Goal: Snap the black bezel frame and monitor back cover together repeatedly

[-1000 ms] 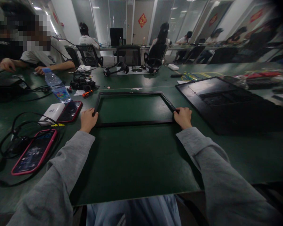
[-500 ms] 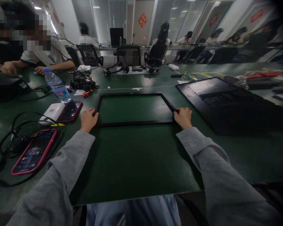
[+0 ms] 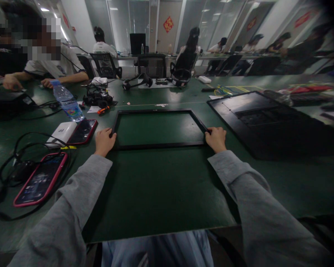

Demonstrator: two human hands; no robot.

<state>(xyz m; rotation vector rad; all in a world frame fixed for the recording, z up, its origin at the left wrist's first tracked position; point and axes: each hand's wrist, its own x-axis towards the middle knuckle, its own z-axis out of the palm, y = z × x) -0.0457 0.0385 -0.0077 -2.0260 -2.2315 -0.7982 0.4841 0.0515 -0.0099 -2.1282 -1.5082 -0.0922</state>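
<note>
A thin black rectangular frame (image 3: 158, 146) lies flat on the green table (image 3: 156, 193) in front of me. My left hand (image 3: 104, 141) grips its near left corner, fingers curled around the edge. My right hand (image 3: 217, 139) is closed on its near right corner in the same way. Both grey sleeves reach forward from the bottom of the view.
A black monitor back panel (image 3: 264, 115) lies to the right. On the left are two red-cased phones (image 3: 40, 181) (image 3: 82, 131), a white box (image 3: 61, 132), black cables (image 3: 13, 163) and a water bottle (image 3: 66, 101). Other people sit at the far left and at desks behind.
</note>
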